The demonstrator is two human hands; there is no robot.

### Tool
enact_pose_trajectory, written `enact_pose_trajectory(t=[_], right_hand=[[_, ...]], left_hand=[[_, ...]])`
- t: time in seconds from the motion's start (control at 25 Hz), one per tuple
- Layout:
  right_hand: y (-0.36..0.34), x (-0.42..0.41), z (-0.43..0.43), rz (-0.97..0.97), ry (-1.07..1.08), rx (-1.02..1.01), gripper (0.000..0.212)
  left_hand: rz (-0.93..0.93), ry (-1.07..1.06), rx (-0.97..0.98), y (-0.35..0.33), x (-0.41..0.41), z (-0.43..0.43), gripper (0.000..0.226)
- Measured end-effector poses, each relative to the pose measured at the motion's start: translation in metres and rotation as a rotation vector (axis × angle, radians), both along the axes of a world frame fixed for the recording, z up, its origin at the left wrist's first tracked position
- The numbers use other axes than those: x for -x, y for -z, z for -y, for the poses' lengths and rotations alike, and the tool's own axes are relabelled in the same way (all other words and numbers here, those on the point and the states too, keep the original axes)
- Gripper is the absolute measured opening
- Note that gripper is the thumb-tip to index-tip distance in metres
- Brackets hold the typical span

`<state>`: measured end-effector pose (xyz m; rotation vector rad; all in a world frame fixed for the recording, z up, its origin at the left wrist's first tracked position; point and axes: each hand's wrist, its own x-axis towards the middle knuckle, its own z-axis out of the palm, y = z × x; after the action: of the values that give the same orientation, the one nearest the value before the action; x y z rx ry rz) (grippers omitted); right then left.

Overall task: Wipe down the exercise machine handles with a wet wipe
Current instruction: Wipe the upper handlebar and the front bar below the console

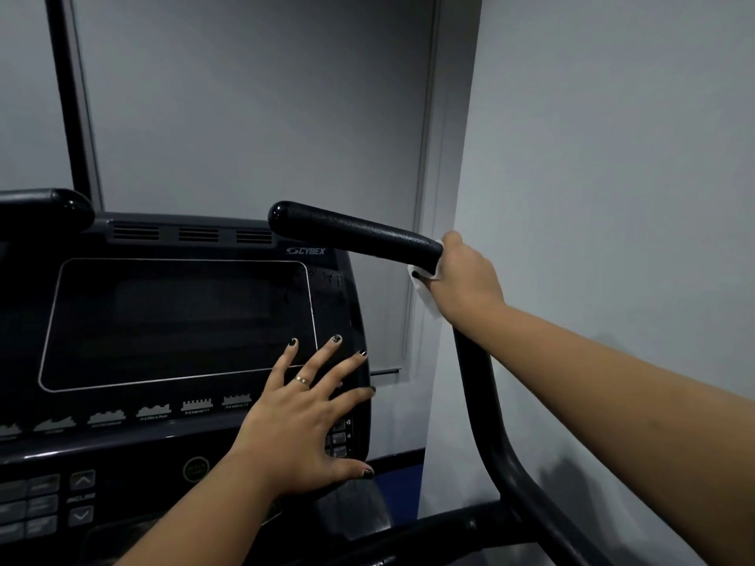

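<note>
The right handle [351, 232] ran across the middle of the frame. It was a thick black bar with a finely pebbled, faintly glossy grip and a smooth rounded cap at its left end. Small highlights lay along its top edge. It sloped gently down toward the right.

At that lower end, just right of centre, the right hand [465, 279] was wrapped around the bar where it bent down into the black frame tube [482, 402]. Its fingers were curled closed around the grip. The wet wipe [423, 283] was clamped between the hand and the handle. Only crumpled white edges of it showed, a fold hanging below the fingers and a sliver above the hand. One dark-painted fingertip pressed into the lower fold.

In the lower centre, the left hand [302, 426] lay flat on the right side of the console [163, 439]. Its fingers were straight and spread wide, and it held nothing. A thin ring [302, 380] sat on one finger, and the nails were dark. Two fingertips reached the lower right corner of the dark screen [175, 320], which was outlined by a pale line.

Three vent slots [198, 234] ran along the console's top, and the Cybex logo [306, 251] sat above the screen's right corner. At the left edge of the frame, the rounded cap of the left handle [45, 208] showed. A pale grey wall [613, 157] filled the right side.
</note>
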<state>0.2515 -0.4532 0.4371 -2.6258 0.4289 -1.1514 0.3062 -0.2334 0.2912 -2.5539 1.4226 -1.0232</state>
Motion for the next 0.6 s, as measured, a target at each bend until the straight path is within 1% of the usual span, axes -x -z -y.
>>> enact_pose_trajectory(t=[0.08,0.12,0.2,0.24,0.28,0.32,0.4,0.48,0.56,0.6], right_hand=[[-0.013,-0.009,-0.011,-0.027,0.023,0.284,0.022],[-0.018,-0.013,-0.017,-0.025,0.016,0.4,0.019],[-0.025,-0.021,-0.027,-0.022,-0.029,0.566,0.022],[-0.027,-0.024,-0.03,-0.015,-0.06,0.603,0.022],[-0.029,-0.027,-0.031,-0.019,-0.082,0.594,0.019],[-0.032,-0.029,-0.031,-0.057,-0.081,0.543,0.016],[-0.045,-0.031,-0.028,-0.223,-0.054,0.381,0.012],[-0.059,-0.034,-0.024,-0.384,-0.1,0.182,0.014],[-0.065,-0.035,-0.022,-0.469,-0.15,0.08,0.018],[-0.063,-0.035,-0.022,-0.466,-0.154,0.069,0.017]], left_hand=[[-0.019,-0.002,-0.012,-0.003,0.002,0.0,0.088],[-0.027,0.0,-0.016,-0.003,0.003,0.0,0.087],[-0.037,0.007,-0.014,-0.003,0.004,0.0,0.087],[-0.039,0.002,-0.017,-0.004,0.005,-0.001,0.086],[-0.046,-0.004,-0.024,-0.006,0.006,-0.001,0.086],[-0.051,-0.01,-0.03,-0.008,0.007,-0.001,0.086],[-0.055,-0.001,-0.029,-0.01,0.007,-0.001,0.088],[-0.075,0.007,-0.017,-0.013,0.005,-0.008,0.087],[-0.017,-0.024,-0.001,-0.019,-0.002,-0.027,0.075],[0.018,-0.065,0.029,-0.023,-0.007,-0.043,0.067]])
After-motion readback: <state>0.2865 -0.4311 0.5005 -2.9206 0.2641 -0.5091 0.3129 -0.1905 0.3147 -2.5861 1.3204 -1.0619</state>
